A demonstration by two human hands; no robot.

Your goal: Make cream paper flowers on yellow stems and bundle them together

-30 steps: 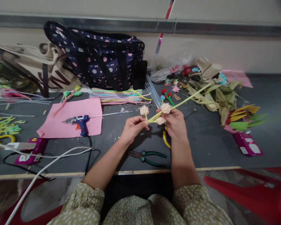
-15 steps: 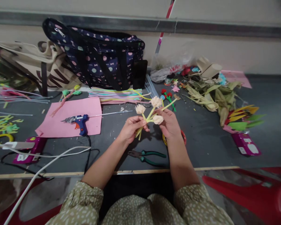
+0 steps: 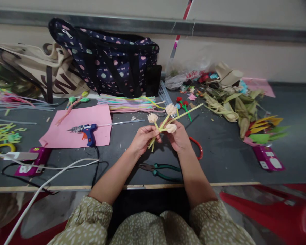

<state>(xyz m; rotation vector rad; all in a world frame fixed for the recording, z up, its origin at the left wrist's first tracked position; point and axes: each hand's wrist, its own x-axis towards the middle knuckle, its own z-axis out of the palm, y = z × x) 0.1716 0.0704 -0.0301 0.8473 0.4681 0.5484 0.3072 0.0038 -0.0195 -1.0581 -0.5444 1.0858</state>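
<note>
Flowers (image 3: 171,109) over dk grey tbl (image 3: 229,149), metal rail (image 3: 244,32) on wall (image 3: 244,12) behind.

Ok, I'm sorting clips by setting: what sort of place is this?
Probably a craft workspace: a glue gun, a bundle of what look like coloured pipe cleaners, and pale craft flowers being held.

A dark grey table (image 3: 226,146) before a pale wall (image 3: 117,6).
A metal rail (image 3: 232,30) crosses the wall; the table's front edge (image 3: 155,186) is of light wood colour, and red chairs (image 3: 272,209) stand on the greyish floor (image 3: 241,223).
</note>
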